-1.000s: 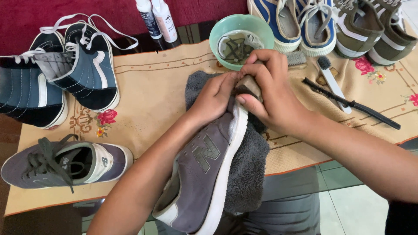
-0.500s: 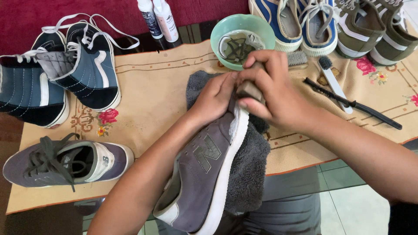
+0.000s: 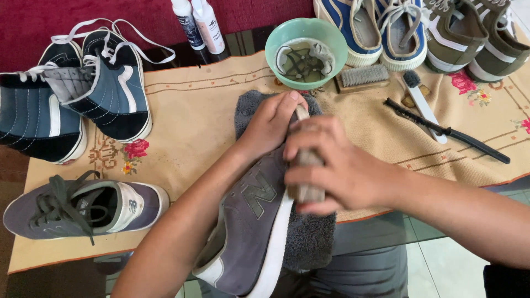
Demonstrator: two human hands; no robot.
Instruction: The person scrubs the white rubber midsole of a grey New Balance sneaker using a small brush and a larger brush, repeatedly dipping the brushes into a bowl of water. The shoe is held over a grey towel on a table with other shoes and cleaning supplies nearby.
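Grey shoe (image 3: 251,232) on its side over a grey towel (image 3: 309,243) at the desk's near edge, sole rim facing right, toe pointing toward the green bowl (image 3: 287,41). The left hand (image 3: 270,124) is closed around the toe end, steadying it. The right hand (image 3: 331,168) is curled shut over a small brush (image 3: 306,160), pressed against the white sole rim near the toe. The step in hand appears to be scrubbing the sole edge; the next move likely calls for working the brush along the rim toward the heel while the left hand keeps the shoe from rolling. The shoe shows a grey suede-like upper with a darker side emblem and a white sole band. Its laced mate (image 3: 83,207) lies left of it. Beyond the bowl stand two bottles (image 3: 199,22); right of the bowl lie a wooden brush (image 3: 364,77) and a long black brush (image 3: 447,131). Blue high-tops (image 3: 77,105) stand left of the bowl.
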